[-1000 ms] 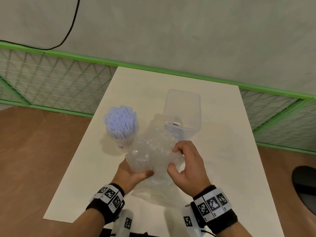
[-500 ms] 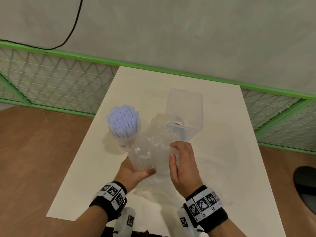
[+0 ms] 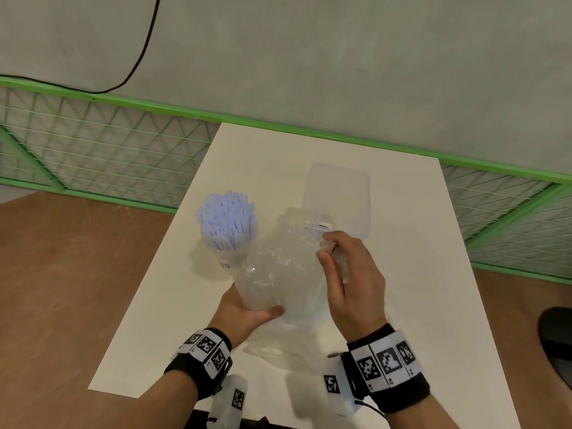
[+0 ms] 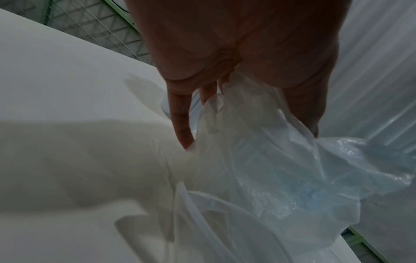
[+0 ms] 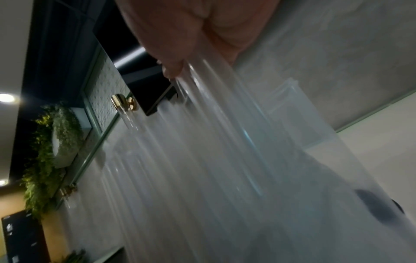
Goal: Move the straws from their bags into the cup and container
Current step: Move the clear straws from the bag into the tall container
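A clear cup (image 3: 227,258) packed with upright lavender straws (image 3: 226,218) stands left of centre on the white table (image 3: 418,305). Behind and to the right stands a clear square container (image 3: 339,196). Between them I hold a crinkled bag of clear straws (image 3: 278,267), tilted up toward the container. My left hand (image 3: 247,308) cups its lower end, thumb on the front; the left wrist view shows that hand (image 4: 245,121) wrapped round the film (image 4: 270,160). My right hand (image 3: 328,247) grips clear straws (image 5: 202,142) at the bag's upper right.
A flat, see-through bag (image 3: 278,351) lies on the table under my hands. A green mesh fence (image 3: 108,150) runs behind the table along a grey wall. Brown floor lies on both sides, with a black object (image 3: 557,342) at the right.
My right hand has slid from the bag's lower right up to its upper right, near the container. The left hand holds the bag's lower end as before.
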The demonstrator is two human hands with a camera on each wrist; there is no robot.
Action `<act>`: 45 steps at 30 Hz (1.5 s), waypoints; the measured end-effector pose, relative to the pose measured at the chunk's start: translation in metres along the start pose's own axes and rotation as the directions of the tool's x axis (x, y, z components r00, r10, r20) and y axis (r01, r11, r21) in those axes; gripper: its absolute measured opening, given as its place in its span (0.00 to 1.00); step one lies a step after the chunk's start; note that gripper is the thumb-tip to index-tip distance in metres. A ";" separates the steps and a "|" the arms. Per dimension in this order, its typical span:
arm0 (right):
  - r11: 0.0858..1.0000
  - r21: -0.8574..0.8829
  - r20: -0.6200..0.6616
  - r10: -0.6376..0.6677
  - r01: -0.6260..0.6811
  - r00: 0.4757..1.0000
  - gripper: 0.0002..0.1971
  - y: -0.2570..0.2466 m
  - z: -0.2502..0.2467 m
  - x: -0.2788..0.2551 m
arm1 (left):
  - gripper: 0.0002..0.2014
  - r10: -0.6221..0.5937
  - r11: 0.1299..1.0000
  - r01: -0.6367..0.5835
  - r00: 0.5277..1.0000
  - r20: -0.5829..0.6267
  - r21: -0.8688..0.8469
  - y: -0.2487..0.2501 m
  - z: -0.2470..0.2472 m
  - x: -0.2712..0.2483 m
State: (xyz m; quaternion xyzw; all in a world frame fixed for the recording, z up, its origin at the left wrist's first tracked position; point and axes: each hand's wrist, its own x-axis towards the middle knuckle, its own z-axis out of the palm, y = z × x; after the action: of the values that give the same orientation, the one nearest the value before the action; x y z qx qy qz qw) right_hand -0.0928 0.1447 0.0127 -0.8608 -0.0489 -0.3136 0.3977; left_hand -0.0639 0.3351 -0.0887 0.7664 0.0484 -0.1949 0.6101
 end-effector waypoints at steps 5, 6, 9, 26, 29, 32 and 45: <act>0.997 0.024 0.052 0.074 -0.076 0.996 0.10 -0.004 0.003 0.008 | 0.31 -0.002 1.000 0.002 1.000 0.006 -0.013 0.002 0.000 -0.001; 0.996 0.023 0.065 0.084 -0.086 0.994 0.10 -0.005 0.003 0.011 | 0.31 -0.006 1.000 0.006 1.000 0.004 -0.018 0.002 0.000 -0.001; 0.998 0.035 0.021 0.054 -0.055 0.998 0.11 -0.011 -0.003 0.022 | 0.29 -0.023 0.999 0.023 1.000 -0.008 -0.024 0.005 -0.001 -0.003; 0.952 0.288 -0.389 0.014 0.107 0.921 0.17 -0.039 -0.093 0.135 | 0.28 -0.033 0.999 0.032 0.999 -0.012 -0.036 0.007 -0.001 -0.004; 0.925 0.367 -0.426 0.073 0.099 0.902 0.22 -0.034 -0.112 0.162 | 0.29 -0.031 0.999 0.030 0.999 -0.024 -0.045 0.007 -0.001 -0.004; 0.929 0.353 -0.489 0.083 0.110 0.869 0.22 -0.009 -0.105 0.183 | 0.29 -0.019 0.999 0.019 1.000 -0.014 -0.047 0.008 -0.001 -0.005; 0.931 -0.173 0.137 0.346 -0.321 0.928 0.11 0.100 -0.018 0.158 | 0.31 0.000 0.999 -0.001 1.000 -0.022 -0.053 0.005 -0.002 -0.004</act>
State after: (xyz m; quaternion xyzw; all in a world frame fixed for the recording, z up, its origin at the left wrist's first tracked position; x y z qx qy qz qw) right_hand 0.0573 0.0382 0.0477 -0.9066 0.0889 -0.1714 0.3753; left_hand -0.0655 0.3364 -0.0825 0.7521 0.0601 -0.1851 0.6296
